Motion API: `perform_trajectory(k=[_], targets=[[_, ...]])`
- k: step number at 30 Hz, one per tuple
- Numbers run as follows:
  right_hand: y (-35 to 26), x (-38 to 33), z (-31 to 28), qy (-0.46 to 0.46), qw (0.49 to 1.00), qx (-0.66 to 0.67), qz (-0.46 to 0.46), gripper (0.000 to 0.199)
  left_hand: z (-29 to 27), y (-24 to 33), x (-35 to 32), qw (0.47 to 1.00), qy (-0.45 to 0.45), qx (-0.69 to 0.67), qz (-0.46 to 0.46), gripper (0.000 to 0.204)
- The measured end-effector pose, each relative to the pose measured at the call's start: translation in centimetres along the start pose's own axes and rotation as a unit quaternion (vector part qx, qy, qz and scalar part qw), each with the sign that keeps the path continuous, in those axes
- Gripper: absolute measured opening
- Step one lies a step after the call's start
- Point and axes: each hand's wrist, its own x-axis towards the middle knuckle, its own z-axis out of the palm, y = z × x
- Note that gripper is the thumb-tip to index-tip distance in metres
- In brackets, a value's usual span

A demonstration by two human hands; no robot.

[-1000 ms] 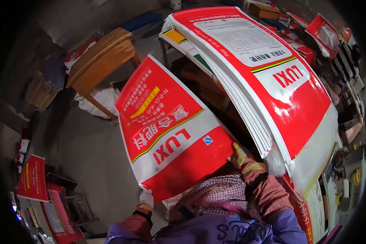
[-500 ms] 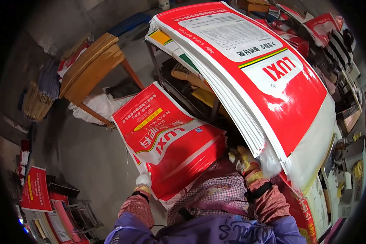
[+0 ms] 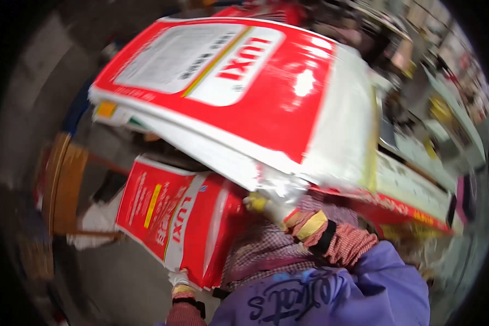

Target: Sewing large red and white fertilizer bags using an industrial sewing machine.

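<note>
Two gloved hands, left hand (image 3: 178, 278) gripping glossy red woven sack (image 3: 174, 217), right hand (image 3: 269, 206) clutching thick flat sack stack (image 3: 244, 98).

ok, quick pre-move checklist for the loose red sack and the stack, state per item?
1. Left hand on the lower edge of the single red sack: ok, gloved hand touches it.
2. Firmness of that hold: cannot tell, fingers blurred.
3. Right hand under the near corner of the stack of red-and-white sacks: ok, contact visible.
4. Single sack separate from the stack: ok, it hangs below and left of it.
5. Stack sitting level: not ok, it slopes down toward the person.
6. Wooden chair off the sack's left edge: ok, a gap shows.
</note>
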Motion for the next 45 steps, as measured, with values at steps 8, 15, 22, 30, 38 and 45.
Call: perform_trajectory(k=[8,15,22,30,38,45], targets=[[-9.3,-10.1,-1.1,0.058,0.992,-0.109,-0.004,0.03,-23.9,31.1,-10.6,0.74,0.152,-0.343,0.558,0.027],[-15.3,-15.4,-3.5,0.049,0.991,-0.089,0.082,0.027,-24.7,42.0,-22.6,0.484,0.139,-0.098,0.858,0.04],[-16.5,-16.9,-9.2,0.225,0.939,0.253,-0.06,0.032,-25.1,44.8,-21.0,0.536,-0.143,-0.157,0.817,0.016],[-17.4,-13.1,-14.3,0.308,0.849,0.429,-0.018,0.026,-28.7,44.6,-21.8,0.495,-0.077,-0.131,0.855,0.015],[-19.3,-9.6,-15.5,0.366,0.9,0.193,0.139,0.046,-28.9,44.6,-22.7,0.322,0.093,-0.046,0.941,0.019],[-20.4,-8.0,-17.5,0.296,0.9,-0.28,0.157,0.042,-28.3,46.5,-21.1,0.337,-0.101,-0.13,0.927,0.004]])
